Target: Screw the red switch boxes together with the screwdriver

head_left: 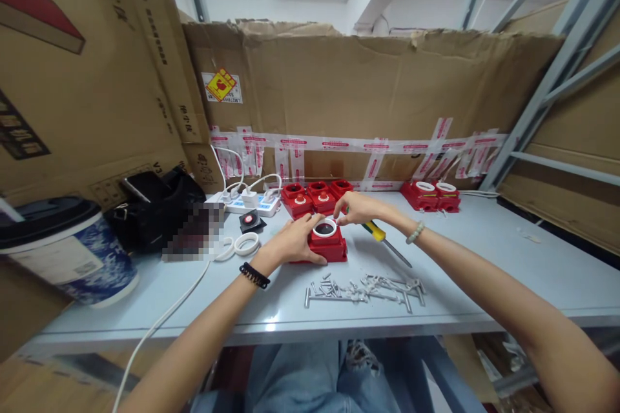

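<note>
A red box-shaped housing (329, 249) sits on the table in front of me, with a white ring (324, 228) around the dark round opening on its top. My left hand (294, 242) is closed around the housing's left side, thumb along the front and fingers over the top. At the ring's right edge my right hand (359, 208) is in a pinch; a small whitish bit shows at its fingertips, too small to name. Just under that hand lies a screwdriver (378, 233) with a yellow and green handle, its blade pointing toward the front right.
Screws and T-shaped metal rods (334, 299) lie in front. Several red housings (320, 197) stand behind, with two more ringed ones (431, 197) back right. Left are loose white rings (247, 244), a black square part (252, 221), a power strip (256, 205) and a big cup (72, 255).
</note>
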`<state>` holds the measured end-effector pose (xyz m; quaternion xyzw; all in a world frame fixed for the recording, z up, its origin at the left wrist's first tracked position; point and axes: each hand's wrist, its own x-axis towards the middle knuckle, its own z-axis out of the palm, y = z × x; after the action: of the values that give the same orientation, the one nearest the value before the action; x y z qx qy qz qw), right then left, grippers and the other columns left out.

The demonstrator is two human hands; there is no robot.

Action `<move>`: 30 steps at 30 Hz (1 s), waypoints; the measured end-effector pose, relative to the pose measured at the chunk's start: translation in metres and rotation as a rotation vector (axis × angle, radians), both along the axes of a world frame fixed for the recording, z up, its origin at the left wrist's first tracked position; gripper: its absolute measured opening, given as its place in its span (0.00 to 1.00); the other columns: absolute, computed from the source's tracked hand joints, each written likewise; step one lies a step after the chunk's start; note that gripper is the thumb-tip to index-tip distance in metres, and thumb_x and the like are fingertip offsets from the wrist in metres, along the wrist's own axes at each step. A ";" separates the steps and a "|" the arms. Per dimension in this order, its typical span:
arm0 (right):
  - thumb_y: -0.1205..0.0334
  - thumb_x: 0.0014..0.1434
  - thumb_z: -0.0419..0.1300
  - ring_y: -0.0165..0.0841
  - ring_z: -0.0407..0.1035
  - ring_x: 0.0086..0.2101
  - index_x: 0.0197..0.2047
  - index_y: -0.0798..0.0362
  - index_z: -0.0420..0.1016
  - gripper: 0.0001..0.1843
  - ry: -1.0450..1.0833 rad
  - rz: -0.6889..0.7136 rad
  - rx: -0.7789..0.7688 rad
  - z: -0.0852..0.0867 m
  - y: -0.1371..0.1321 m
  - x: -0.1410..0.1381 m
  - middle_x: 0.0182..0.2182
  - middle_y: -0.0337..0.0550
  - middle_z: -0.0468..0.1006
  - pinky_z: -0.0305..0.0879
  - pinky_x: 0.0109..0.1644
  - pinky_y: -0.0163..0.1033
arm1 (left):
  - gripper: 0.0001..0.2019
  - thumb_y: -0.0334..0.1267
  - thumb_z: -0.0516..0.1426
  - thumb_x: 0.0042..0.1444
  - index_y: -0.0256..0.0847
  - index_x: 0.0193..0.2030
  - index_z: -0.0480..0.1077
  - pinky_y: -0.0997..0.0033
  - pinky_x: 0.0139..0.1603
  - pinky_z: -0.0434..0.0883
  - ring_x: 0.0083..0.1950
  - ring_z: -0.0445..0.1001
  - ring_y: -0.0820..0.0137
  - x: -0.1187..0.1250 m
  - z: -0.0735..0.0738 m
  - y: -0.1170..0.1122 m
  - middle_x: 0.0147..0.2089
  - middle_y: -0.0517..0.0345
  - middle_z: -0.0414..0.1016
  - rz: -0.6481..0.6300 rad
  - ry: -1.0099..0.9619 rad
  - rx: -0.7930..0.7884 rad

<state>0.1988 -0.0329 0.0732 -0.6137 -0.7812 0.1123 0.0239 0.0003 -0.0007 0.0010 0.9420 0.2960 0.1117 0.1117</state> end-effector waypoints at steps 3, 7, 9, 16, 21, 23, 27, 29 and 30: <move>0.60 0.45 0.60 0.30 0.68 0.26 0.37 0.52 0.79 0.14 -0.035 0.018 0.022 -0.006 0.001 -0.001 0.23 0.40 0.76 0.56 0.27 0.31 | 0.50 0.61 0.60 0.36 0.44 0.64 0.47 0.50 0.60 0.56 0.63 0.57 0.52 0.000 0.000 0.001 0.64 0.44 0.53 0.009 0.002 -0.004; 0.62 0.46 0.58 0.32 0.69 0.30 0.33 0.50 0.80 0.11 -0.104 0.044 0.136 -0.009 -0.001 -0.003 0.26 0.42 0.78 0.55 0.29 0.32 | 0.49 0.61 0.61 0.36 0.44 0.64 0.47 0.50 0.60 0.56 0.63 0.56 0.51 0.001 -0.001 0.001 0.64 0.43 0.54 0.011 0.005 -0.010; 0.63 0.46 0.58 0.33 0.70 0.32 0.33 0.50 0.79 0.11 -0.149 0.082 0.178 -0.009 -0.003 -0.003 0.29 0.43 0.79 0.55 0.30 0.33 | 0.49 0.61 0.61 0.36 0.44 0.64 0.47 0.49 0.60 0.56 0.63 0.56 0.51 0.001 0.000 0.001 0.64 0.43 0.54 0.013 0.003 -0.011; 0.65 0.46 0.57 0.33 0.69 0.29 0.31 0.52 0.77 0.09 -0.315 0.234 0.273 -0.011 -0.005 -0.006 0.27 0.45 0.78 0.51 0.28 0.35 | 0.50 0.60 0.61 0.37 0.43 0.64 0.47 0.50 0.60 0.56 0.63 0.56 0.51 0.002 0.001 -0.001 0.64 0.43 0.53 0.012 0.005 0.000; 0.64 0.46 0.58 0.32 0.68 0.27 0.30 0.52 0.78 0.09 -0.323 0.243 0.321 0.006 -0.004 -0.004 0.27 0.44 0.78 0.49 0.27 0.34 | 0.49 0.60 0.61 0.36 0.43 0.64 0.48 0.50 0.59 0.57 0.62 0.57 0.50 0.000 0.000 0.000 0.64 0.43 0.54 0.012 0.006 0.008; 0.64 0.44 0.58 0.30 0.66 0.26 0.28 0.52 0.77 0.07 -0.285 0.182 0.333 0.021 -0.011 -0.005 0.25 0.42 0.77 0.50 0.26 0.34 | 0.49 0.60 0.61 0.36 0.44 0.63 0.48 0.50 0.59 0.56 0.62 0.58 0.51 -0.001 -0.001 0.001 0.63 0.42 0.55 0.010 0.005 0.008; 0.63 0.41 0.60 0.27 0.63 0.22 0.25 0.53 0.77 0.06 -0.131 0.193 0.095 0.035 -0.042 -0.020 0.20 0.38 0.75 0.51 0.24 0.33 | 0.49 0.61 0.61 0.35 0.44 0.63 0.49 0.51 0.58 0.58 0.61 0.59 0.50 -0.002 -0.002 0.002 0.62 0.43 0.57 0.006 -0.014 0.003; 0.63 0.41 0.60 0.27 0.64 0.22 0.24 0.53 0.77 0.06 -0.072 0.218 -0.044 0.027 -0.059 -0.034 0.20 0.38 0.75 0.52 0.24 0.32 | 0.48 0.59 0.62 0.35 0.45 0.62 0.50 0.52 0.56 0.60 0.59 0.61 0.51 -0.002 -0.003 0.002 0.59 0.44 0.60 -0.002 -0.027 0.008; 0.63 0.40 0.60 0.27 0.63 0.21 0.24 0.53 0.77 0.06 -0.074 0.218 -0.061 0.020 -0.066 -0.041 0.20 0.38 0.75 0.52 0.24 0.32 | 0.47 0.58 0.63 0.35 0.45 0.61 0.50 0.53 0.56 0.60 0.58 0.62 0.51 -0.002 -0.004 0.002 0.59 0.44 0.61 -0.007 -0.031 0.011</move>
<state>0.1578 -0.0992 0.0929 -0.5292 -0.8399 0.1150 -0.0360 -0.0015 0.0017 -0.0026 0.9418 0.2903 0.1276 0.1116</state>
